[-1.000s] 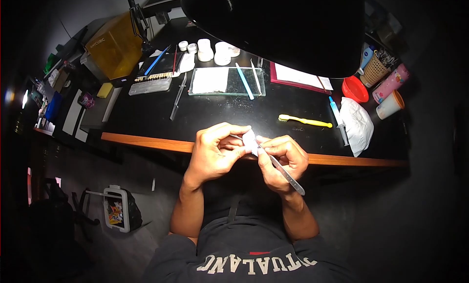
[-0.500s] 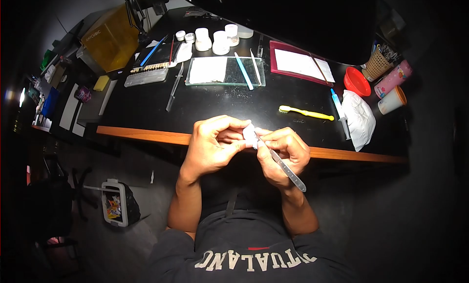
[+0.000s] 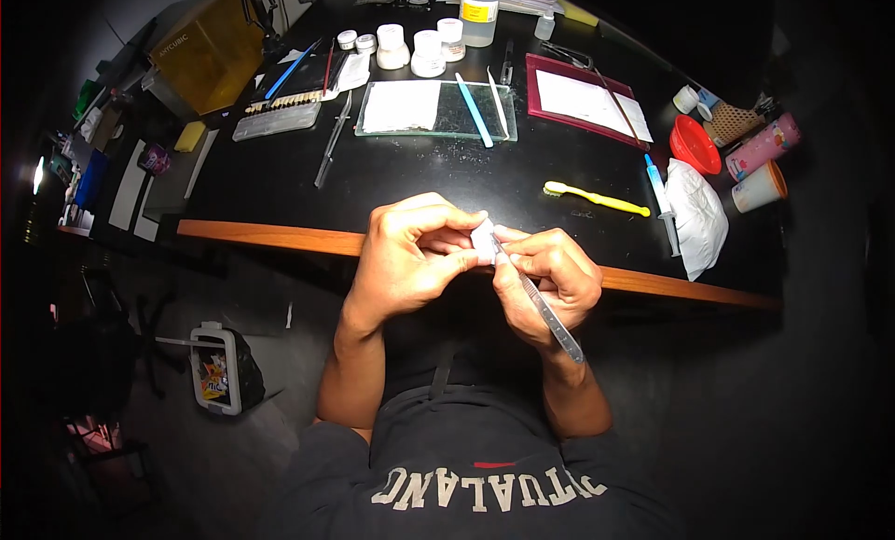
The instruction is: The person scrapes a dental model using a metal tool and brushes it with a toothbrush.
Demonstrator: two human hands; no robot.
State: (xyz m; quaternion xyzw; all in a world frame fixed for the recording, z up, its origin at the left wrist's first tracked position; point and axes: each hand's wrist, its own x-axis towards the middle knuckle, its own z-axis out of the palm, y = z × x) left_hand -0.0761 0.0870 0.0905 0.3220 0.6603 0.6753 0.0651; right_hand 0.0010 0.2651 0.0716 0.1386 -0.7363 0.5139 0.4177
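My left hand (image 3: 406,260) pinches a small white piece (image 3: 483,242) between thumb and fingertips, just over the front edge of the table. In my right hand (image 3: 550,283) is a scalpel (image 3: 555,321), held like a pen; its flat metal handle with ruler marks slants down toward my body. The scalpel's tip points at the white piece, but the fingers hide whether it touches. My two hands meet at the fingertips around the piece. A yellow toothbrush (image 3: 597,200) lies on the table beyond my right hand.
On the black table (image 3: 410,181) are a glass slab (image 3: 452,120) with a blue-handled tool, white jars (image 3: 429,55), a clear bottle (image 3: 479,18), tweezers (image 3: 333,144) and a shade guide (image 3: 278,120). To the right are a red bowl (image 3: 695,145), a syringe (image 3: 662,204) and tissue (image 3: 697,223).
The view has shifted, bringing the bottle and more of the table's back into sight. Both hands keep the same grips, with the white piece slightly turned.
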